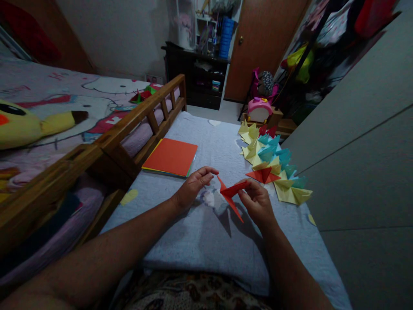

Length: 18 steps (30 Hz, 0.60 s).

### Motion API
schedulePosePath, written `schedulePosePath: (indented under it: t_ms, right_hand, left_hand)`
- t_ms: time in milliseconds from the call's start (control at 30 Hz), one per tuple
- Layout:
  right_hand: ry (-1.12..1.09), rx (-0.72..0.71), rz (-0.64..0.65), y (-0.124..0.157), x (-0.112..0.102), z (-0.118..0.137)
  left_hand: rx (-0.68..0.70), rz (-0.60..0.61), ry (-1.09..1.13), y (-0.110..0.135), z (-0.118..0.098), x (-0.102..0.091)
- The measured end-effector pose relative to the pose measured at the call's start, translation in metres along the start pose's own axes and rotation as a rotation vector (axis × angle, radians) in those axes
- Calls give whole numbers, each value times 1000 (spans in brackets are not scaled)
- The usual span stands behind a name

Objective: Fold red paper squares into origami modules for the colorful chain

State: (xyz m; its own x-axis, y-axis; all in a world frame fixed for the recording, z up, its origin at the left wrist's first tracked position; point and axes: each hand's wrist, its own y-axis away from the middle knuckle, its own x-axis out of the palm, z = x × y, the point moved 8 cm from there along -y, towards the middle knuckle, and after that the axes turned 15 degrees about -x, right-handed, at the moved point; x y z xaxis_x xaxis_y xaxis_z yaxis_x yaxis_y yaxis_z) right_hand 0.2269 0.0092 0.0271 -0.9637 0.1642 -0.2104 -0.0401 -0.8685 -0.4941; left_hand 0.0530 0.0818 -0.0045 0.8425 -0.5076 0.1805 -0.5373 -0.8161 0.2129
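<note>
A folded red paper piece with pointed ends is pinched in my right hand, a little above the grey mat. My left hand sits just left of it, fingers curled inward with thumb and forefinger close together near the paper's upper tip; I cannot see anything held between them. A stack of square coloured paper, orange sheet on top, lies on the mat beyond my left hand.
A row of folded yellow, blue and red paper pieces runs along the mat's right edge by the grey wall. A wooden bed frame with a yellow plush toy stands left. A dark shelf and door are at the back.
</note>
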Motion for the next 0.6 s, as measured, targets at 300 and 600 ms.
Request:
schedulePosePath:
  t_ms: [300, 600]
  right_hand:
    - [334, -222, 100, -7, 16, 26]
    - [303, -191, 189, -4, 29, 15]
  left_hand:
    - [270, -68, -415, 17, -17, 18]
    - [349, -86, -401, 17, -24, 18]
